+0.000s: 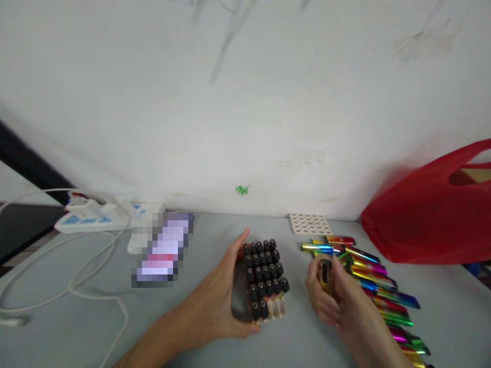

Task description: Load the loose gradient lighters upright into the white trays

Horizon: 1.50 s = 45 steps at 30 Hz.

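My left hand (pixel 218 296) is wrapped round the left side of a pale holed rack (pixel 276 307), with the thumb at its near corner and the fingers at its far corner. Rows of black-topped lighters (pixel 264 271) stand upright in it, and the bare slots show at the near right corner. To the right of the rack, my right hand (pixel 332 296) is closed round a gold lighter (pixel 326 273), whose black top points up toward me. Beside that hand lies a loose pile of shiny metallic lighters (pixel 378 278) in several colours.
A second white holed rack (pixel 310 224) lies flat by the wall. At the right is a red bag (pixel 429 214). On the left are a phone (pixel 164 248), a white power strip (pixel 95 217) and a looping white cable (pixel 95 295) on the grey table (pixel 199 352).
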Tool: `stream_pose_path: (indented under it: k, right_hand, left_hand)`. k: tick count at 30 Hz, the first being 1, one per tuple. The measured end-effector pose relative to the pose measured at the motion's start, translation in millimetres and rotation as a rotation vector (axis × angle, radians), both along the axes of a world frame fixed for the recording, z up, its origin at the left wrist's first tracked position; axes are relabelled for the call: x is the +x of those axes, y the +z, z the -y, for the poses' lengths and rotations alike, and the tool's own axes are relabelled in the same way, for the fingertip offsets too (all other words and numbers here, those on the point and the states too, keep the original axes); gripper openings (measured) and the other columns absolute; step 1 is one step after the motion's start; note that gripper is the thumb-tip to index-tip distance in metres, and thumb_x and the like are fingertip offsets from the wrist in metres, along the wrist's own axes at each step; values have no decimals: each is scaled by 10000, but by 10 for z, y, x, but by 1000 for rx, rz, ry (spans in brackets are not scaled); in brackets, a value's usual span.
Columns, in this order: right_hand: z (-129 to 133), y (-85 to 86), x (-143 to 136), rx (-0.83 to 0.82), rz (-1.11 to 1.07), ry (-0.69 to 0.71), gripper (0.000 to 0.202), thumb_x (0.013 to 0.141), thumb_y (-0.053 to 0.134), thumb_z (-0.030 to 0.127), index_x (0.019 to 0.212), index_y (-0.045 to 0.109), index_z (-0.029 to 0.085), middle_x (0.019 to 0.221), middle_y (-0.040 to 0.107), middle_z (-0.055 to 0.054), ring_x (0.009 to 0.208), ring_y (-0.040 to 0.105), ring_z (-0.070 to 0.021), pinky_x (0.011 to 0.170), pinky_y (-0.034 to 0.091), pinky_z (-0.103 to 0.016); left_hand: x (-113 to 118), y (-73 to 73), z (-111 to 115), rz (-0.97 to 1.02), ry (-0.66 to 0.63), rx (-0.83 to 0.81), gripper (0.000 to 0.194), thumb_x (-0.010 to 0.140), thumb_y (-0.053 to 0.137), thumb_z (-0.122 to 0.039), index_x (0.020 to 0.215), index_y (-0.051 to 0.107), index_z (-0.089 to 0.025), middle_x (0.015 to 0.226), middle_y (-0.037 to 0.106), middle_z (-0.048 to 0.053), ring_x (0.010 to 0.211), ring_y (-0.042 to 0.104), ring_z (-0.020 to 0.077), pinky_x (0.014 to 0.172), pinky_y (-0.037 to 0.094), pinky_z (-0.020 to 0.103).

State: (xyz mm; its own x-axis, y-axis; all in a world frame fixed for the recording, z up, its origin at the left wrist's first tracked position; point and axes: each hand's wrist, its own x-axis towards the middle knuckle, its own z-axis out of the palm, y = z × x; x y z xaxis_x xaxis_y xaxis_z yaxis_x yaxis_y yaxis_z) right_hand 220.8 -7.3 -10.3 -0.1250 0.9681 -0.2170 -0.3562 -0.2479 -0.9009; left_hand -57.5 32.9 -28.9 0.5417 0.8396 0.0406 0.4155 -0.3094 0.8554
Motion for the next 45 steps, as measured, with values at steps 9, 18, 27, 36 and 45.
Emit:
stream_pose_path:
  k: [9,18,27,36,45]
  right_hand:
    - [-4,-41,27,-218,-335,125,693,919,723,709,587,307,265,530,182,121,473,70,-78,441,130,-255]
    - [37,-246,-66,-222,-367,53,652,878,769,661,595,329,272,499,169,139,413,48,-59,363,109,-221]
    - [21,-101,-32,-249,-392,78,643,915,778,622,608,345,259,525,194,142,456,71,-55,416,136,-212]
    - [32,-129,-87,-250,-323,47,638,909,789,629,618,363,256,535,198,143,453,70,-52,399,141,-197]
    - [-31,-293,-75,-175,-339,134,695,915,707,777,597,394,244,501,185,133,414,86,-49,363,110,-191]
  left_hand:
    - [17,-78,14,9,38,66,1589,673,1069,-285,1769,-68,-457,1799,351,120,1638,381,465,1353,280,691]
    - [24,-65,7,-3,31,59,1614,669,1080,-313,1761,-97,-477,1820,311,110,1653,335,492,1348,265,726]
    - [27,-56,28,-23,24,71,1611,677,1076,-294,1751,-108,-482,1832,294,95,1656,339,472,1358,283,689]
    - [32,-34,25,-52,14,71,1585,702,1047,-298,1747,-136,-446,1837,262,117,1672,304,467,1358,264,712]
    - [16,-61,16,-89,-8,81,1576,728,1031,-298,1720,-178,-496,1854,213,93,1677,288,470,1353,255,731]
